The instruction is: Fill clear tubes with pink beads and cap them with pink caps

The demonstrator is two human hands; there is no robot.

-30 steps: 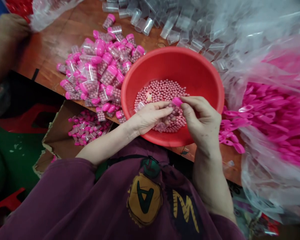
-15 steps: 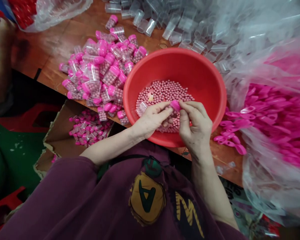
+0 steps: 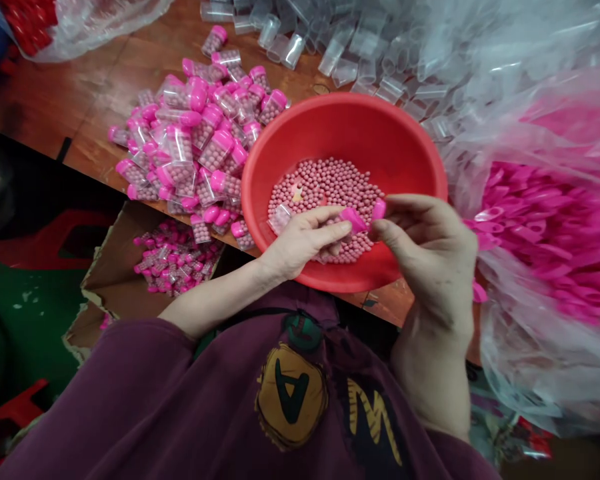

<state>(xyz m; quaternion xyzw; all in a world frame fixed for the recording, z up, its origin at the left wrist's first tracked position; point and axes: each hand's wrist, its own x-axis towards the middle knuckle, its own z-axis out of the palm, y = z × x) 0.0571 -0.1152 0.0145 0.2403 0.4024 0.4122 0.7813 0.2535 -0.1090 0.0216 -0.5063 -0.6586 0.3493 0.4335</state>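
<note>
Over the red basin (image 3: 350, 120), I see the left hand (image 3: 303, 245) pinching a pink cap (image 3: 353, 220), the right hand (image 3: 430, 250) a second cap (image 3: 379, 209) just beside it. Left of the basin, capped bead tubes (image 3: 217, 150) look finished; loose beads (image 3: 330, 180) inside it, clear tubes (image 3: 337, 53) beyond and more caps (image 3: 540, 227) rightward remain. Heaps crowd its sides and the table edge (image 3: 380, 312) passes its near rim, so I judge its bare far half roomiest.
</note>
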